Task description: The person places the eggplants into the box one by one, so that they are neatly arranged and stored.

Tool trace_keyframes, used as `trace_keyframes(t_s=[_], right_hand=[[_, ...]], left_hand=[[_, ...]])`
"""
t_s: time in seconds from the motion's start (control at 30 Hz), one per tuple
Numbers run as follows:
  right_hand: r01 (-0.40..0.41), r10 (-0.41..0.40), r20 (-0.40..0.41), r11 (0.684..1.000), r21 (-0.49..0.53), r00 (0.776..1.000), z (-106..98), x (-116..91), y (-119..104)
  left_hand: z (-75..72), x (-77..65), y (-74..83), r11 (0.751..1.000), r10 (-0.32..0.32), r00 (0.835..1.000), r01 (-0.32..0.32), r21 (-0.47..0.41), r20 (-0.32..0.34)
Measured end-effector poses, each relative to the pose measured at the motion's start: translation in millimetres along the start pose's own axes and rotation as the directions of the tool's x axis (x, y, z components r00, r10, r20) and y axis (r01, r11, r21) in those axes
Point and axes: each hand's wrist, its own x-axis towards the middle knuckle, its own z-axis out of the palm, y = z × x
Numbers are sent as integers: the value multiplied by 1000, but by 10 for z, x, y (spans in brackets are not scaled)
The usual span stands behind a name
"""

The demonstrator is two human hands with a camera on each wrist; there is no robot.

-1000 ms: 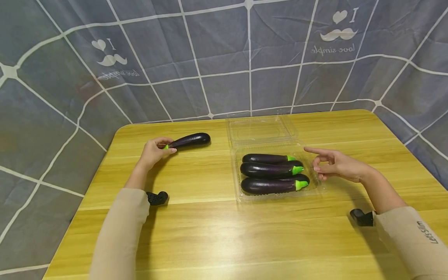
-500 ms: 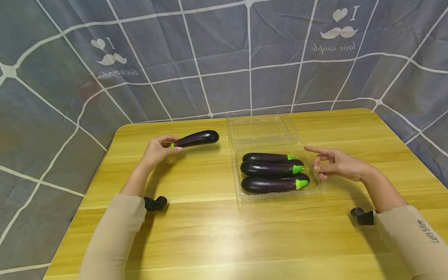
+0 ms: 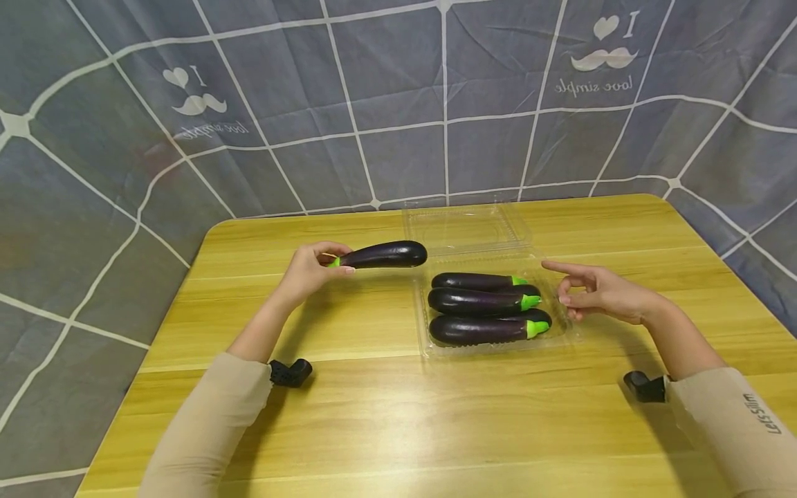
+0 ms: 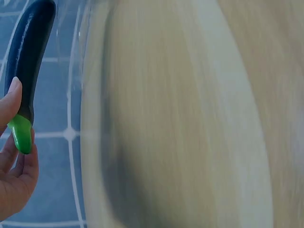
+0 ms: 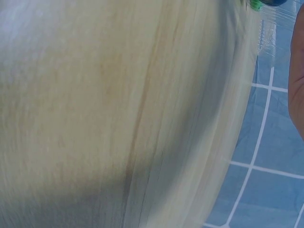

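Observation:
In the head view my left hand (image 3: pixel 314 270) pinches an eggplant (image 3: pixel 386 254) near its green stem end. The dark, rounded end points right, over the left edge of a clear plastic clamshell box (image 3: pixel 429 354). The left wrist view also has this eggplant (image 4: pixel 29 47), with thumb and fingers about its green cap (image 4: pixel 21 133). Several more eggplants (image 3: pixel 476 301) lie stacked in the box, some with green caps to the right. At the box's right rim, my right hand (image 3: pixel 598 294) holds the edge between thumb and curled fingers, its index finger stretched out.
The box's transparent lid (image 3: pixel 463 228) lies folded back behind it on the wooden table (image 3: pixel 373 415). A grey curtain (image 3: pixel 398 97) with white lines hangs round the far edge. Black wrist mounts (image 3: pixel 290 373) stick out from both sleeves.
My left hand has carried the eggplant to the right, from the table's left part to the box's left edge. The right hand, the box and the eggplants in it stay in place.

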Motion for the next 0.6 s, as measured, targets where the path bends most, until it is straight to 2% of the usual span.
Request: trace_keyframes(t_s=[0.17, 0.37, 0.6], right_hand=[[5, -5, 1, 1000, 2, 1000, -5, 1, 3], [2, -2, 4, 1000, 25, 1000, 7, -11, 19], [7, -7, 3, 1000, 21, 1000, 10, -7, 39]], left_hand=[[118, -24, 105, 999, 35, 999, -35, 15, 5], [286, -31, 134, 995, 90, 996, -90, 36, 24], [482, -35, 172, 992, 123, 991, -124, 27, 47]])
